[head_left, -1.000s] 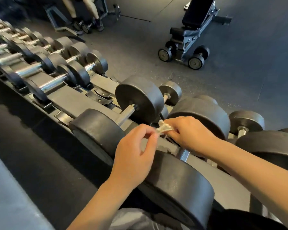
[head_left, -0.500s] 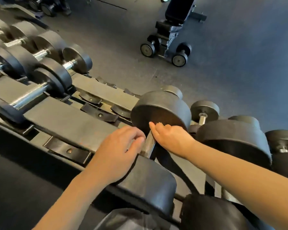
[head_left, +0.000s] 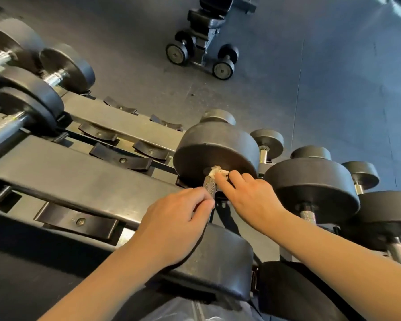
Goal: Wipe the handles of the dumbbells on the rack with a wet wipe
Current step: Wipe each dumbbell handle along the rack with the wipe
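right hand presses wet wipe on handle — left hand beside.

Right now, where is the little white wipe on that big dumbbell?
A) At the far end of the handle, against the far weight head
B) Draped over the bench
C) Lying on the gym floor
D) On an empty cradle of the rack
A: the wipe sits bunched under the right hand fingers where the knurled handle meets the far weight head.

Dark rubber floor stretches out ahead, catching bluish light along the right side, and a black wheeled weight bench stands on it near the top edge.
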